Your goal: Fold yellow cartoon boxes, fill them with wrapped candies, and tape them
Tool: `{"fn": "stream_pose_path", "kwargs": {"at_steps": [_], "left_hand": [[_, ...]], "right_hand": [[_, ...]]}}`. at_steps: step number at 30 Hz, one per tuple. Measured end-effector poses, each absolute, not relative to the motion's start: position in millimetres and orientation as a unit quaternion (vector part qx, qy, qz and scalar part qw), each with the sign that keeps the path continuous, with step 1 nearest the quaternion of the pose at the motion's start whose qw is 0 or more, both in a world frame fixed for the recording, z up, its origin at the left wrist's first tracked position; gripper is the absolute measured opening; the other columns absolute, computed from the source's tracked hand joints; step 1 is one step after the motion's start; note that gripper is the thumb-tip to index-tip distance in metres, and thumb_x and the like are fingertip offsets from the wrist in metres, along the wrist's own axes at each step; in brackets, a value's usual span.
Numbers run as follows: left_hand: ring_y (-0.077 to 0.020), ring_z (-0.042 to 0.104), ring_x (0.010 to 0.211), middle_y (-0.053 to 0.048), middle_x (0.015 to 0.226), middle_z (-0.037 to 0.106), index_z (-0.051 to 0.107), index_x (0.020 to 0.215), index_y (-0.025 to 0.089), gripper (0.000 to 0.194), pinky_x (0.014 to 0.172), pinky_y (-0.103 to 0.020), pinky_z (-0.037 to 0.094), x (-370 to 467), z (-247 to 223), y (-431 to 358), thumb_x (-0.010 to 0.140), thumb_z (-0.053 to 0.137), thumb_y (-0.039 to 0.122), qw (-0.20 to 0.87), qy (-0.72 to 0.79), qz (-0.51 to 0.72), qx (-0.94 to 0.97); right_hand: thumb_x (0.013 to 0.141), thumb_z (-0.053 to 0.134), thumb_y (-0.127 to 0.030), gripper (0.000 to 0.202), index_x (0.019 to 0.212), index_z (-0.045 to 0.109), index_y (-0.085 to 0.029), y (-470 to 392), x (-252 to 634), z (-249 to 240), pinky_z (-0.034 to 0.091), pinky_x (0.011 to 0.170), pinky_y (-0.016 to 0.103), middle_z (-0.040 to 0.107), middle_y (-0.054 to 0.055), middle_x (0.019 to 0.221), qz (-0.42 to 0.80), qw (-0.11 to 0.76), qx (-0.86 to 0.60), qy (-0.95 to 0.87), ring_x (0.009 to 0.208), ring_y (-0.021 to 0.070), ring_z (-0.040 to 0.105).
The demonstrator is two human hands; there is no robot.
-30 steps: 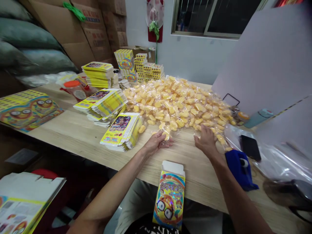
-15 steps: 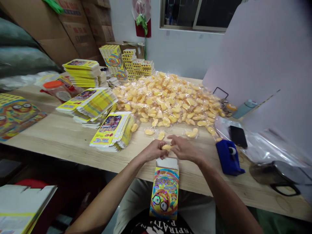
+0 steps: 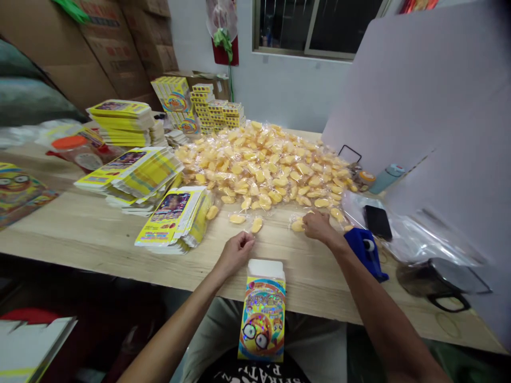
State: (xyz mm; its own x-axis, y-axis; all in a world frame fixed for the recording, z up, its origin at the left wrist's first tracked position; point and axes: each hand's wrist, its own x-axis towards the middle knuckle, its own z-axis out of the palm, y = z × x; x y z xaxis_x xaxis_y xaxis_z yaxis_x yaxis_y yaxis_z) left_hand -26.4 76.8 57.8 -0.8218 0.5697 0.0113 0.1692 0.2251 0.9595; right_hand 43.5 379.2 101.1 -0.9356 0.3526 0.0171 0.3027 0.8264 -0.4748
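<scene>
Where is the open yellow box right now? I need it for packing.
In the head view, the open yellow box stands at the table's near edge, just right of the left hand.

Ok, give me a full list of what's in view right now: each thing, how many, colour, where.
open box: one, yellow with cartoon face, upright at near table edge
wrapped pieces: large heap, yellow in clear wrap, table centre
flat cartons: several stacks, yellow, left of heap
filled boxes: stacked, yellow, far end
tape dispenser: one, blue, right of heap
phone: one, black, on clear plastic
jar: one, orange lid, far left
bottle: one, teal, by white board
table: one, light wood
left hand: by box opening
right hand: on a piece at heap's edge
</scene>
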Motion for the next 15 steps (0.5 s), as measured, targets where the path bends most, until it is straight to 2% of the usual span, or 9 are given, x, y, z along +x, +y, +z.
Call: {"fn": "stream_pose_path", "kwargs": {"at_steps": [3, 5, 8, 10, 12, 15], "left_hand": [[-0.0149, 0.055, 0.071, 0.0, 0.075, 0.06, 0.06, 0.079, 0.017, 0.023, 0.067, -0.025, 0.043, -23.1, 51.8, 83.1, 0.089, 0.059, 0.037, 0.169, 0.765, 0.571, 0.246], [-0.0162, 0.059, 0.078, -0.002, 0.085, 0.065, 0.062, 0.089, 0.016, 0.022, 0.071, -0.026, 0.046, -24.0, 47.8, 88.9, 0.09, 0.058, 0.038, 0.169, 0.765, 0.569, 0.249], [-0.0178, 0.063, 0.085, -0.005, 0.097, 0.069, 0.062, 0.105, 0.016, 0.025, 0.076, -0.028, 0.048, -30.3, 42.2, 99.3, 0.087, 0.06, 0.034, 0.17, 0.774, 0.554, 0.256], [-0.0186, 0.061, 0.082, -0.004, 0.09, 0.067, 0.064, 0.101, 0.017, 0.021, 0.078, -0.031, 0.048, -35.8, 41.1, 109.1, 0.084, 0.062, 0.028, 0.163, 0.791, 0.53, 0.257], [-0.0199, 0.059, 0.08, -0.003, 0.082, 0.064, 0.065, 0.09, 0.017, 0.01, 0.081, -0.033, 0.046, -40.6, 43.2, 123.7, 0.082, 0.063, 0.024, 0.155, 0.807, 0.506, 0.261], [-0.0234, 0.06, 0.088, -0.006, 0.084, 0.062, 0.064, 0.077, 0.018, 0.008, 0.087, -0.037, 0.045, -45.9, 49.0, 155.3, 0.08, 0.067, 0.024, 0.153, 0.812, 0.491, 0.276]], "right_hand": [[0.078, 0.061, -0.024, 0.02, 0.059, 0.055, -0.02, 363.7, 41.9, 92.3, 0.038, 0.078, 0.033, 0.063, 0.007, 0.069, 0.289, 0.06, -0.148, -0.944, 0.084, 0.0231, 0.058], [0.084, 0.055, -0.03, 0.019, 0.067, 0.056, -0.022, 349.3, 41.1, 86.9, 0.039, 0.073, 0.03, 0.064, 0.004, 0.073, 0.336, 0.072, -0.134, -0.93, 0.077, 0.0192, 0.058], [0.083, 0.052, -0.036, 0.019, 0.07, 0.054, -0.023, 332.7, 38.6, 77.2, 0.039, 0.067, 0.027, 0.062, 0.001, 0.071, 0.406, 0.095, -0.151, -0.896, 0.073, 0.0177, 0.058], [0.08, 0.052, -0.039, 0.018, 0.071, 0.054, -0.023, 328.9, 37.2, 70.2, 0.04, 0.063, 0.027, 0.061, 0.0, 0.069, 0.454, 0.108, -0.183, -0.865, 0.07, 0.0177, 0.059], [0.077, 0.05, -0.041, 0.019, 0.074, 0.055, -0.022, 330.3, 37.1, 63.6, 0.04, 0.058, 0.026, 0.061, 0.0, 0.07, 0.501, 0.11, -0.217, -0.831, 0.065, 0.0173, 0.06], [0.073, 0.051, -0.044, 0.022, 0.074, 0.055, -0.022, 336.3, 39.9, 56.2, 0.038, 0.053, 0.026, 0.06, 0.0, 0.067, 0.547, 0.115, -0.258, -0.788, 0.058, 0.0164, 0.058]]}}
